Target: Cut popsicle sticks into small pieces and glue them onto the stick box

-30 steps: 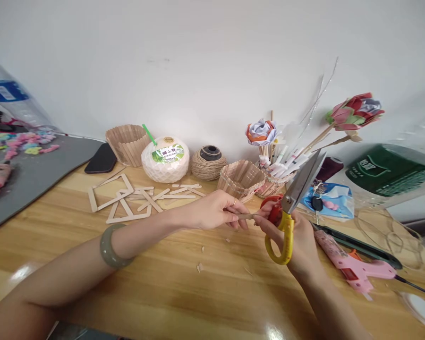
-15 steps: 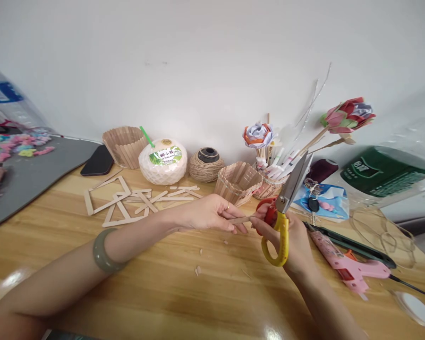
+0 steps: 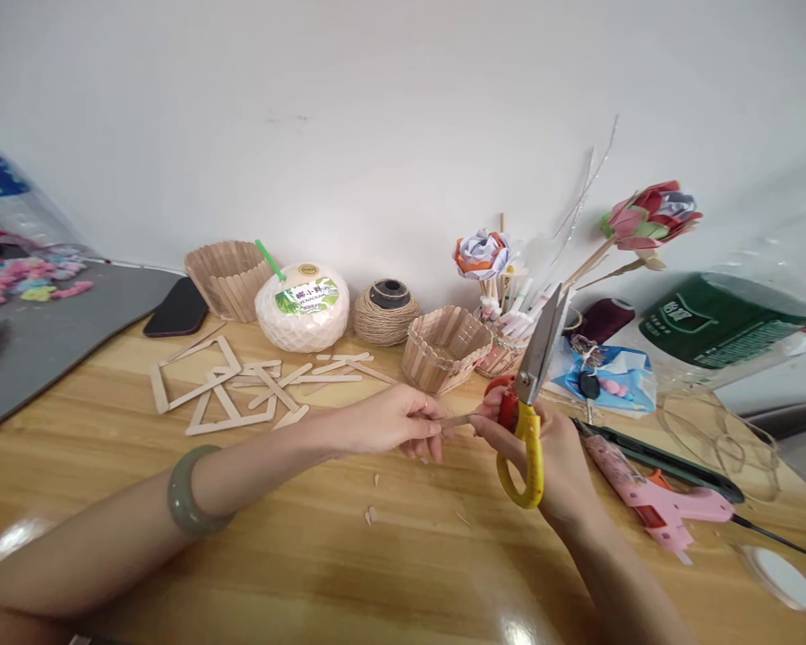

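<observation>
My left hand (image 3: 393, 425) pinches a craft stick (image 3: 458, 419) lying crosswise; my right hand (image 3: 554, 457) grips scissors (image 3: 532, 394), blades closed, pointing up.

Single head view — looks forward and down, close over table (image 3: 390, 555), wall behind.

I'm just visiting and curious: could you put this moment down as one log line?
left hand: pinches craft stick | right hand: holds scissors, blades up | wooden table: stick scraps

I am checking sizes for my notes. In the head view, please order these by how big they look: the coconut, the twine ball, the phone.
1. coconut, clearly largest.
2. twine ball and phone: look about alike, and the phone lies flat, so I leave them unranked.
</observation>
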The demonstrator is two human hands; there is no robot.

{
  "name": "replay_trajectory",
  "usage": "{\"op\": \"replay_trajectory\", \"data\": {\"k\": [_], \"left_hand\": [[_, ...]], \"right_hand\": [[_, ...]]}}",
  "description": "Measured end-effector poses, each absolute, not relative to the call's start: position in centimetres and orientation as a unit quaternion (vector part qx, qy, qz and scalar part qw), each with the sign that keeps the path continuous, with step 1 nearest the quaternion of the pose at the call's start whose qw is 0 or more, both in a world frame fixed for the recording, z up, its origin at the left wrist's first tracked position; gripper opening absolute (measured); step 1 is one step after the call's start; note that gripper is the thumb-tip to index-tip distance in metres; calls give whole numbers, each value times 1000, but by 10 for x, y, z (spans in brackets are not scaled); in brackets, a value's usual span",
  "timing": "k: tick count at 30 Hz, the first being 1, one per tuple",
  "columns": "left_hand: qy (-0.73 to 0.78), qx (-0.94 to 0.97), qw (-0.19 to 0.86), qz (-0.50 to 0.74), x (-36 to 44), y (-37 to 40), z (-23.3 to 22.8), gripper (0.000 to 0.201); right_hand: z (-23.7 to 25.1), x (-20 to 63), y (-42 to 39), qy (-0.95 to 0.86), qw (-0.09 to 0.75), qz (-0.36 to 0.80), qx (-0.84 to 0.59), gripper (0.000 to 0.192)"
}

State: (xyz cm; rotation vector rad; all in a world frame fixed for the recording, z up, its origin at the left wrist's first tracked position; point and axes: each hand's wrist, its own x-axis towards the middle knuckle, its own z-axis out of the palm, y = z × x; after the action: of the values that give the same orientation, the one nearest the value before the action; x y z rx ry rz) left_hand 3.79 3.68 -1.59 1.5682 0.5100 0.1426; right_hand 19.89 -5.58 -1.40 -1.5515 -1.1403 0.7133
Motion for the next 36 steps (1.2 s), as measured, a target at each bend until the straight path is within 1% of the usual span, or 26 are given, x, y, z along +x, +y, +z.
{"op": "replay_trajectory", "data": {"k": [7, 15, 23, 28, 33, 36], "left_hand": [[244, 731, 627, 115, 37, 32, -21, 20], [239, 734, 626, 108, 36, 32, -23, 24], [236, 695, 679, 30, 35, 36, -9, 31], [194, 678, 709, 7, 31, 40, -1, 25], [164, 609, 776, -20, 27, 43, 4, 25], [158, 588, 793, -22, 26, 44, 3, 24]], "right_hand": [[-16, 199, -54, -488, 500, 307, -645, 37], [-19, 199, -54, -488, 502, 310, -644, 37], [-14, 200, -56, -470, 516, 306, -648, 37], [-14, 204, -56, -434, 540, 356, -627, 35], [-16, 205, -55, -402, 555, 391, -615, 34], [-16, 205, -55, -398, 557, 404, -606, 32]]}}
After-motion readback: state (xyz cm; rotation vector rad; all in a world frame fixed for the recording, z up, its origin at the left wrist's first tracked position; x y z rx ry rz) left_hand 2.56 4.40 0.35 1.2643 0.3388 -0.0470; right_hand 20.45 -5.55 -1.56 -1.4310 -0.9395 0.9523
